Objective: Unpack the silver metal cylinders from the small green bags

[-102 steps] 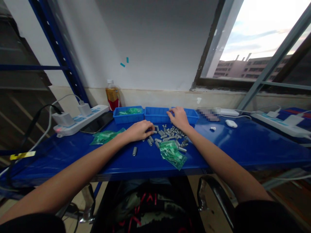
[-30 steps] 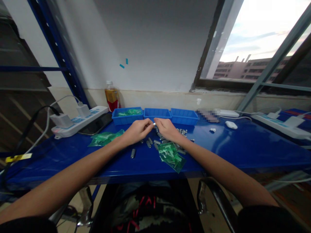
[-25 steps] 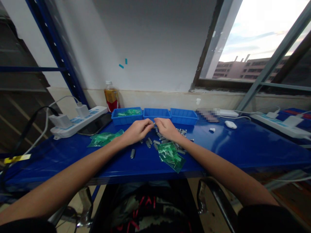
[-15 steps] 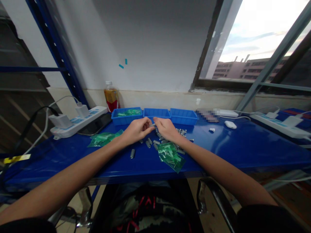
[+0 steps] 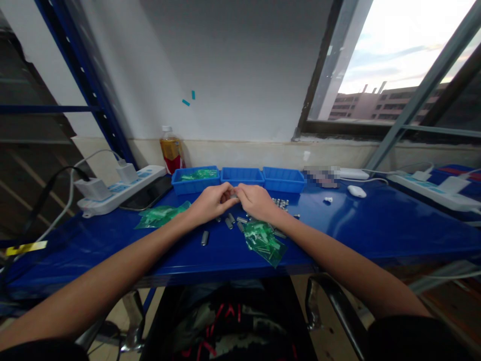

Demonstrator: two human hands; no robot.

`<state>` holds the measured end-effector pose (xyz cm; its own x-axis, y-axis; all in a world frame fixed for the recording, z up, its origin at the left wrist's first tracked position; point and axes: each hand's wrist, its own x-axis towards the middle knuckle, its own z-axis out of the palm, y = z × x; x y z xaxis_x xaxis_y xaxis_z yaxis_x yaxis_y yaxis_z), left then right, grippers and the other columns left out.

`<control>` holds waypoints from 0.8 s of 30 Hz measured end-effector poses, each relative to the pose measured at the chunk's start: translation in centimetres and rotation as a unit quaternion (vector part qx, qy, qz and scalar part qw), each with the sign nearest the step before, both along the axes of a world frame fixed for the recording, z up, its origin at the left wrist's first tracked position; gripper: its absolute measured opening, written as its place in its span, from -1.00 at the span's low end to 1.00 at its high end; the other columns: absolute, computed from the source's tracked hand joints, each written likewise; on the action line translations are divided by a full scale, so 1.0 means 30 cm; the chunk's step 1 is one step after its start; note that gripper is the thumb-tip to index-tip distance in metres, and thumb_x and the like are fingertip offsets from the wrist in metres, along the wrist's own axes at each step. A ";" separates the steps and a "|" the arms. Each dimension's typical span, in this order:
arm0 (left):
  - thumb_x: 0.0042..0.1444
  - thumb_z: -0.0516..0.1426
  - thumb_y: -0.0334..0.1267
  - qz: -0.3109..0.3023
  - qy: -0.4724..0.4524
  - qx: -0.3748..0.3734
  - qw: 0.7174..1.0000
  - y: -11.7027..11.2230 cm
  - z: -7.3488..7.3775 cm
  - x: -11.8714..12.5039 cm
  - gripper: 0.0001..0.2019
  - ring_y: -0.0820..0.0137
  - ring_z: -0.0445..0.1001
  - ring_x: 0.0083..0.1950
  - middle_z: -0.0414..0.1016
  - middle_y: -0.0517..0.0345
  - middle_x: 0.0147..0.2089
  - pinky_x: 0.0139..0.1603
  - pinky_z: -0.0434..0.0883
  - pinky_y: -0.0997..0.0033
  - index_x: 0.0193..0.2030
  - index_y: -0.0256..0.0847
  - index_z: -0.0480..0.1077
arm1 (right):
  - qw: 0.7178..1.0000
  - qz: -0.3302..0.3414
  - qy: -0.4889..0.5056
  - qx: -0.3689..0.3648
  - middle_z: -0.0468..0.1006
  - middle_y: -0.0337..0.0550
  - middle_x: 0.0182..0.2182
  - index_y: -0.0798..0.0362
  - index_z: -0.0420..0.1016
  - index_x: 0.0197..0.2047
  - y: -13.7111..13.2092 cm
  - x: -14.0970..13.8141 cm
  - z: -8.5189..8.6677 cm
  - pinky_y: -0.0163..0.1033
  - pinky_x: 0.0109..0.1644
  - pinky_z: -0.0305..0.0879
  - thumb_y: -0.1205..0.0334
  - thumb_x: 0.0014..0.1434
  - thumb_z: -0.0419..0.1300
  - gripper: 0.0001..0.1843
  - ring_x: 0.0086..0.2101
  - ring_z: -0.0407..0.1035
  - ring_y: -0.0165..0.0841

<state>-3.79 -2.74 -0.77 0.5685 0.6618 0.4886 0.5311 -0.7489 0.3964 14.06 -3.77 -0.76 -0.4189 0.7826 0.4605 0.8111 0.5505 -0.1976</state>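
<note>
My left hand [image 5: 211, 203] and my right hand [image 5: 258, 202] meet over the middle of the blue table, fingertips together. Between their pinched fingers is a small grey metal cylinder [image 5: 235, 195], mostly covered by the fingers. Several similar metal cylinders [image 5: 229, 223] lie below the hands, with a single cylinder [image 5: 205, 237] apart nearer the front edge. A green plastic bag [image 5: 264, 243] with thin pieces inside lies below my right wrist. Small shiny metal pieces [image 5: 281, 203] are scattered just right of my right hand.
Three blue bins stand behind the hands: a left bin [image 5: 176, 186] holding green bags, a middle bin [image 5: 242, 175] and a right bin [image 5: 283, 186]. Another green bag [image 5: 161, 215], a phone [image 5: 145, 195], a power strip [image 5: 101, 200] and a bottle [image 5: 171, 150] are on the left.
My right hand has turned slightly and closed in toward the left. The metal cylinder between the hands is now more covered by fingers. Nothing on the table has visibly moved.
</note>
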 end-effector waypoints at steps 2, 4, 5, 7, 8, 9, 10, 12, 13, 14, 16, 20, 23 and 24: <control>0.22 0.00 -0.07 -0.017 0.007 -0.028 0.999 0.000 0.004 -0.001 -0.72 0.43 0.39 -0.41 0.42 0.20 -0.43 -0.35 0.28 0.46 -0.32 -0.25 0.31 | 1.000 -0.002 0.014 0.020 0.52 -0.11 -0.38 0.08 0.38 -0.30 -0.006 0.001 0.004 -0.29 -0.30 0.05 0.13 0.36 -0.20 -0.60 -0.36 0.35 -0.35; 0.28 -0.10 -0.06 -0.044 0.008 -0.073 0.996 -0.002 0.008 0.000 -0.65 0.43 0.40 -0.39 0.42 0.19 -0.43 -0.31 0.30 0.45 -0.36 -0.25 0.32 | 0.999 0.008 0.030 0.032 0.51 -0.13 -0.40 0.07 0.36 -0.33 -0.008 0.004 0.008 -0.30 -0.30 0.05 0.12 0.36 -0.20 -0.60 -0.37 0.34 -0.36; 0.29 -0.14 -0.07 -0.056 0.003 -0.095 0.994 -0.002 0.008 0.001 -0.62 0.44 0.40 -0.39 0.42 0.18 -0.43 -0.29 0.31 0.45 -0.37 -0.25 0.31 | 0.999 0.016 0.039 0.032 0.50 -0.14 -0.42 0.07 0.36 -0.35 -0.008 0.006 0.009 -0.30 -0.30 0.06 0.11 0.36 -0.19 -0.60 -0.38 0.33 -0.37; 0.30 -0.16 -0.07 -0.067 -0.008 -0.122 0.990 -0.003 0.009 0.003 -0.61 0.44 0.40 -0.39 0.41 0.18 -0.44 -0.28 0.33 0.44 -0.39 -0.25 0.30 | 0.997 0.034 0.065 0.015 0.47 -0.17 -0.46 0.06 0.34 -0.40 -0.002 0.009 0.009 -0.31 -0.30 0.07 0.10 0.35 -0.17 -0.59 -0.41 0.32 -0.39; 0.30 -0.16 -0.07 -0.066 -0.014 -0.126 0.990 -0.003 0.008 0.003 -0.61 0.44 0.40 -0.39 0.41 0.18 -0.43 -0.28 0.33 0.44 -0.38 -0.25 0.30 | 0.996 0.043 0.084 0.003 0.46 -0.19 -0.48 0.06 0.33 -0.43 0.003 0.011 0.007 -0.31 -0.31 0.08 0.09 0.35 -0.16 -0.58 -0.42 0.31 -0.40; 0.30 -0.15 -0.07 -0.063 -0.017 -0.127 0.990 -0.003 0.007 0.003 -0.62 0.44 0.40 -0.39 0.41 0.18 -0.43 -0.29 0.33 0.44 -0.38 -0.25 0.30 | 0.993 0.052 0.105 -0.010 0.45 -0.20 -0.50 0.06 0.33 -0.44 0.008 0.011 0.005 -0.31 -0.31 0.09 0.08 0.35 -0.17 -0.56 -0.43 0.31 -0.40; 0.30 -0.14 -0.07 -0.062 -0.019 -0.127 0.990 -0.002 0.005 0.003 -0.63 0.44 0.39 -0.39 0.40 0.19 -0.44 -0.29 0.32 0.43 -0.37 -0.24 0.30 | 0.990 0.063 0.124 -0.020 0.44 -0.20 -0.51 0.06 0.32 -0.46 0.012 0.012 0.002 -0.31 -0.32 0.10 0.08 0.35 -0.18 -0.55 -0.43 0.31 -0.41; 0.30 -0.14 -0.07 -0.063 -0.023 -0.126 0.990 -0.002 0.004 0.001 -0.64 0.44 0.39 -0.38 0.40 0.19 -0.43 -0.29 0.32 0.43 -0.36 -0.24 0.29 | 0.985 0.084 0.150 -0.028 0.44 -0.21 -0.51 0.07 0.32 -0.46 0.020 0.011 -0.005 -0.32 -0.33 0.11 0.08 0.36 -0.20 -0.53 -0.44 0.30 -0.41; 0.30 -0.14 -0.07 -0.065 -0.025 -0.127 0.990 -0.003 0.004 0.000 -0.64 0.44 0.39 -0.38 0.40 0.19 -0.43 -0.29 0.32 0.43 -0.36 -0.24 0.29 | 0.984 0.091 0.153 -0.025 0.43 -0.21 -0.51 0.07 0.33 -0.46 0.023 0.010 -0.008 -0.32 -0.33 0.11 0.08 0.36 -0.20 -0.54 -0.44 0.30 -0.42; 0.30 -0.14 -0.07 -0.067 -0.026 -0.128 0.989 -0.004 0.005 0.000 -0.64 0.45 0.39 -0.38 0.39 0.19 -0.43 -0.28 0.32 0.42 -0.36 -0.24 0.29 | 0.984 0.094 0.149 -0.019 0.43 -0.22 -0.52 0.07 0.33 -0.45 0.024 0.009 -0.011 -0.32 -0.33 0.10 0.09 0.36 -0.19 -0.54 -0.45 0.29 -0.42; 0.30 -0.15 -0.06 -0.066 -0.028 -0.133 0.989 -0.008 0.008 0.000 -0.63 0.45 0.39 -0.38 0.38 0.19 -0.44 -0.28 0.32 0.42 -0.37 -0.24 0.28 | 0.988 0.088 0.130 -0.001 0.42 -0.22 -0.53 0.07 0.33 -0.45 0.027 0.008 -0.017 -0.32 -0.34 0.09 0.10 0.35 -0.16 -0.57 -0.47 0.27 -0.42; 0.29 -0.16 -0.05 -0.065 -0.029 -0.162 0.984 -0.011 0.012 0.005 -0.62 0.45 0.37 -0.39 0.38 0.18 -0.44 -0.28 0.32 0.43 -0.38 -0.24 0.27 | 0.994 0.061 0.090 0.024 0.42 -0.19 -0.54 0.08 0.34 -0.44 0.030 0.007 -0.025 -0.30 -0.33 0.06 0.14 0.35 -0.13 -0.61 -0.47 0.28 -0.41; 0.29 -0.17 -0.05 -0.070 -0.018 -0.175 0.982 -0.006 0.005 0.006 -0.62 0.45 0.37 -0.39 0.38 0.17 -0.43 -0.28 0.33 0.43 -0.38 -0.24 0.27 | 0.996 0.051 0.068 0.028 0.44 -0.17 -0.52 0.08 0.35 -0.44 0.033 0.006 -0.026 -0.30 -0.32 0.05 0.17 0.34 -0.12 -0.61 -0.46 0.30 -0.40; 0.29 -0.16 -0.05 -0.070 -0.014 -0.173 0.982 -0.003 0.002 0.006 -0.62 0.45 0.38 -0.39 0.38 0.17 -0.43 -0.27 0.33 0.43 -0.38 -0.24 0.27 | 0.997 0.047 0.061 0.029 0.45 -0.16 -0.53 0.08 0.35 -0.44 0.033 0.006 -0.026 -0.30 -0.32 0.04 0.17 0.34 -0.12 -0.61 -0.46 0.30 -0.39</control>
<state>-3.62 -2.83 -0.72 0.6548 0.7078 0.2652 0.4175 -0.6312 0.6537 14.24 -2.77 -1.53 -0.4267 0.7130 0.5565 0.7276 0.6360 -0.2570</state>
